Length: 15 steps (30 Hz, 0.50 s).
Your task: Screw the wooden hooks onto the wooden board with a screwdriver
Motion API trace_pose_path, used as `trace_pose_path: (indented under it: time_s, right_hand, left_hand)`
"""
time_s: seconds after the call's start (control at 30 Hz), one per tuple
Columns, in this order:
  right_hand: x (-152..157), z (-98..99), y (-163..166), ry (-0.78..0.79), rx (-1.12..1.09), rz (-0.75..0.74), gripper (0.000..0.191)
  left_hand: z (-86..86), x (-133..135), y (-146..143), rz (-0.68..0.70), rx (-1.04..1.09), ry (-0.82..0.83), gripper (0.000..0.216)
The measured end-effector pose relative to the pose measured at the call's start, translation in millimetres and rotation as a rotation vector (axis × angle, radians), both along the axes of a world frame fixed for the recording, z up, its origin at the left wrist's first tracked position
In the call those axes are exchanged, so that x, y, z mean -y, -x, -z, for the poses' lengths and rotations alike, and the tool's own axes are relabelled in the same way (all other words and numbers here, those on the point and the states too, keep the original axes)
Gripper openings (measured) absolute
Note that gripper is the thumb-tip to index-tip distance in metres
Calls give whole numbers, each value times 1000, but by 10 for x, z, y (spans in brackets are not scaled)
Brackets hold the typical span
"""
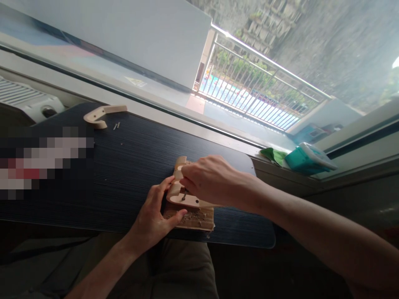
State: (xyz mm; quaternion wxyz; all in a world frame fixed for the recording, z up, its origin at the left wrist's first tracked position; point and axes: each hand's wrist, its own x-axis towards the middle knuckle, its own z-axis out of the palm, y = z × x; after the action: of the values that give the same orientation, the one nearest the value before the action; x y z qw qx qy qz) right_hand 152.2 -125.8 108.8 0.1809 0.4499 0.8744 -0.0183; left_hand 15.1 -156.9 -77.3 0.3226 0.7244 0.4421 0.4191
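A pale curved wooden piece with dark screw holes lies on a rough wooden block near the table's front edge. My left hand braces it from the left, fingertips along its far side and thumb near the block's top. Above it, my right hand is closed around a thin dark metal tool. The tool's tip meets one of the holes, while its upper part is hidden in my fist. More curved wood shows behind, partly covered by my right hand.
Another curved wooden piece rests at the dark table's far left, beside small screws. A pixelated patch hides the left side. By the window stand a teal container and a green cloth-like thing.
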Motion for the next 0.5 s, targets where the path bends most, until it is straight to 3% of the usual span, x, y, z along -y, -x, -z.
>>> trace_pose_path:
  time_s: [0.2,0.37,0.5]
  right_hand:
    - [26,-108,-4,-2,45,52,26]
    - [113,-225,-14,105,-12,-93,17]
    - [150,-153,35,180,-61,-138,17]
  left_hand:
    - [-11,10,-3,2,27,0,73]
    - [-1,4,-3,-15,6,-9,73]
    - [-10,-1,2,-5,-9,-30,71]
